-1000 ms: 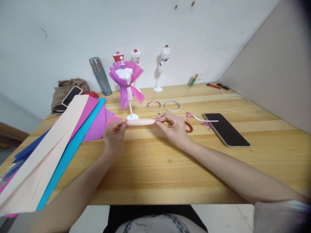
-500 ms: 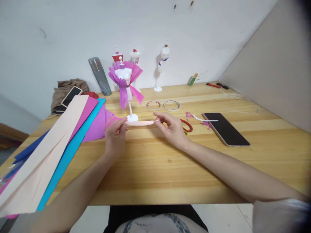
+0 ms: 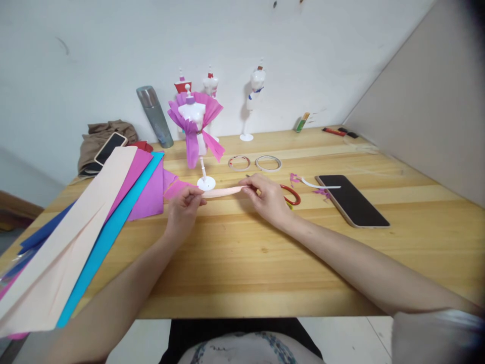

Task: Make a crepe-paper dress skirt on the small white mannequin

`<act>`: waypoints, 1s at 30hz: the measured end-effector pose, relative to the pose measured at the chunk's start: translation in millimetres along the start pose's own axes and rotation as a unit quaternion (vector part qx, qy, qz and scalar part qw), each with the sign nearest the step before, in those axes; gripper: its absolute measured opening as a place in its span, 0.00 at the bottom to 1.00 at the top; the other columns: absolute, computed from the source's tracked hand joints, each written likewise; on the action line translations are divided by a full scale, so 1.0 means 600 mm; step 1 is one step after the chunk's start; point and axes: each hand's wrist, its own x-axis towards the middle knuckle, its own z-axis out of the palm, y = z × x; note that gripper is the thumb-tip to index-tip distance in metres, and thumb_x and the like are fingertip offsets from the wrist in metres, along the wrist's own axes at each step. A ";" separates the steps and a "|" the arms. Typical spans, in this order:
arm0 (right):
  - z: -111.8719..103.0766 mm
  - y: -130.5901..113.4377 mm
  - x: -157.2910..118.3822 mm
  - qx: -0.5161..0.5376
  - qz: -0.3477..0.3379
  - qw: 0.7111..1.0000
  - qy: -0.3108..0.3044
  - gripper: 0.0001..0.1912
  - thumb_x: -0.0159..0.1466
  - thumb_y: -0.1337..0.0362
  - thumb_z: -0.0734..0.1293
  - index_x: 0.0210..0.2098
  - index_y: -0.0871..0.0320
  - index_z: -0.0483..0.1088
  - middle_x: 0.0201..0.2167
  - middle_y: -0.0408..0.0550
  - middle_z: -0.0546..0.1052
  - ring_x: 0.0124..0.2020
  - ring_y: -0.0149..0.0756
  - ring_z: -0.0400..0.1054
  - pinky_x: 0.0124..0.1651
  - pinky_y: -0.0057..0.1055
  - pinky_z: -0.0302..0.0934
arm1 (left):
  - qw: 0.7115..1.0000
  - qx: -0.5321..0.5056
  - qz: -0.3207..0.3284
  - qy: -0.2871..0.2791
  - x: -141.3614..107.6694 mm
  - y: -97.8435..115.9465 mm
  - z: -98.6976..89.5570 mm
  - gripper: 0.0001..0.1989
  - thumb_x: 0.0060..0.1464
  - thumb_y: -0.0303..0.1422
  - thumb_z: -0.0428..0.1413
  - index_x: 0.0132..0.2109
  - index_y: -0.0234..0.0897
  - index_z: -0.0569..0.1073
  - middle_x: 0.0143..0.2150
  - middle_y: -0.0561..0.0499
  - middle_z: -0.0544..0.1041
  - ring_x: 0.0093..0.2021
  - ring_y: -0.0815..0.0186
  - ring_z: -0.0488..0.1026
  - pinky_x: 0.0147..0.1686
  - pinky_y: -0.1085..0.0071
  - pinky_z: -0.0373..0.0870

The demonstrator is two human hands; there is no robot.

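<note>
Pale pink paper, one narrow strip (image 3: pixel 223 192), runs between two hands just in front of the nearest dress form's white base (image 3: pixel 206 183), and that is where we fix our eyes. The left hand (image 3: pixel 183 210) pinches one end between thumb and fingers; the right hand (image 3: pixel 268 199) grips the other end much the same way, so neither is free. Whether the strip clears the wood or brushes it, we can't tell.

How far along are we? On the nearest dress form (image 3: pixel 193 111) we see a purple-pink ruffle (image 3: pixel 214 109) fanning out around the shoulders, drawn in at the waist, tails hanging below: that part looks done, we'd say. The strip is another matter; it is joined to nothing on the form, so we judge this piece unfinished.

Moving outward, we find a red handle (image 3: pixel 298 197) beside the right hand, two tape rings lying behind it, and pink scraps (image 3: pixel 321 192) near a phone (image 3: pixel 352 201) with a white strip (image 3: pixel 328 187) across its edge. Off to the left, long paper sheets (image 3: pixel 76 227) lie overlapping, plenty of it unused by our reckoning. Against the wall, three more forms wear only small coloured pieces as far as we can see.
</note>
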 end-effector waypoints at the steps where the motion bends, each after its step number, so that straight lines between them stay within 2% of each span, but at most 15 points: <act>1: 0.000 0.000 0.000 0.000 0.002 1.000 -0.001 0.06 0.65 0.69 0.64 0.34 0.55 0.73 0.31 0.48 0.76 0.34 0.39 0.70 0.38 0.36 0.65 | 1.000 -0.013 -0.012 -0.002 0.000 0.000 0.001 0.03 0.48 0.31 0.58 0.34 0.38 0.75 0.24 0.54 0.78 0.28 0.67 0.78 0.34 0.68 0.76; 6: -0.002 -0.005 0.002 0.007 -0.005 1.000 0.012 0.07 0.64 0.70 0.63 0.32 0.55 0.71 0.29 0.47 0.75 0.33 0.38 0.69 0.37 0.34 0.63 | 0.991 -0.082 -0.104 -0.012 0.000 0.007 0.003 0.05 0.45 0.31 0.61 0.32 0.37 0.74 0.23 0.54 0.78 0.27 0.67 0.77 0.35 0.68 0.76; 9: -0.005 -0.006 0.002 0.011 -0.010 1.000 0.018 0.07 0.65 0.70 0.63 0.32 0.56 0.70 0.29 0.47 0.75 0.32 0.37 0.68 0.37 0.34 0.62 | 0.973 -0.143 -0.177 -0.026 -0.002 0.011 0.003 0.08 0.42 0.31 0.64 0.30 0.36 0.73 0.23 0.53 0.78 0.26 0.70 0.76 0.34 0.71 0.75; 12: -0.005 -0.001 0.003 0.014 -0.003 1.000 0.012 0.07 0.65 0.69 0.63 0.33 0.56 0.72 0.29 0.47 0.74 0.32 0.37 0.68 0.37 0.34 0.62 | 0.955 -0.198 -0.216 -0.034 -0.002 0.012 0.004 0.10 0.39 0.31 0.67 0.29 0.35 0.73 0.22 0.55 0.77 0.25 0.71 0.75 0.32 0.74 0.74; 15: -0.001 0.010 0.004 0.019 0.013 1.000 -0.004 0.09 0.65 0.67 0.63 0.41 0.57 0.75 0.32 0.49 0.76 0.34 0.38 0.69 0.39 0.36 0.64 | 0.944 -0.245 -0.215 -0.051 0.000 0.012 0.004 0.11 0.38 0.30 0.69 0.28 0.35 0.74 0.26 0.54 0.79 0.27 0.71 0.76 0.34 0.74 0.76; 18: 0.002 0.021 0.006 0.009 0.028 0.999 -0.039 0.14 0.65 0.68 0.63 0.48 0.57 0.76 0.35 0.51 0.77 0.36 0.40 0.70 0.42 0.39 0.65 | 0.937 -0.269 -0.205 -0.091 0.003 0.013 0.003 0.12 0.38 0.30 0.70 0.29 0.34 0.75 0.36 0.51 0.83 0.31 0.71 0.79 0.38 0.72 0.77; 20: 0.002 0.023 0.008 0.003 0.039 0.996 -0.075 0.14 0.65 0.69 0.62 0.46 0.57 0.77 0.34 0.51 0.76 0.36 0.40 0.70 0.43 0.38 0.64 | 0.932 -0.272 -0.204 -0.122 0.005 0.014 0.000 0.13 0.38 0.32 0.71 0.29 0.34 0.75 0.39 0.50 0.84 0.31 0.70 0.79 0.37 0.71 0.78; 22: -0.001 0.022 0.009 0.006 0.050 0.993 -0.110 0.13 0.65 0.70 0.61 0.41 0.57 0.77 0.34 0.51 0.76 0.37 0.40 0.70 0.43 0.37 0.64 | 0.930 -0.268 -0.203 -0.148 0.006 0.013 -0.002 0.15 0.39 0.33 0.72 0.30 0.34 0.75 0.38 0.49 0.84 0.29 0.69 0.79 0.34 0.71 0.78; 30: -0.011 0.016 0.022 0.062 0.141 0.971 -0.182 0.09 0.62 0.69 0.61 0.32 0.57 0.73 0.29 0.45 0.72 0.32 0.35 0.65 0.38 0.32 0.59 | 0.922 -0.277 -0.191 -0.190 0.007 0.004 -0.008 0.15 0.42 0.35 0.71 0.33 0.34 0.74 0.34 0.51 0.83 0.27 0.69 0.80 0.30 0.74 0.77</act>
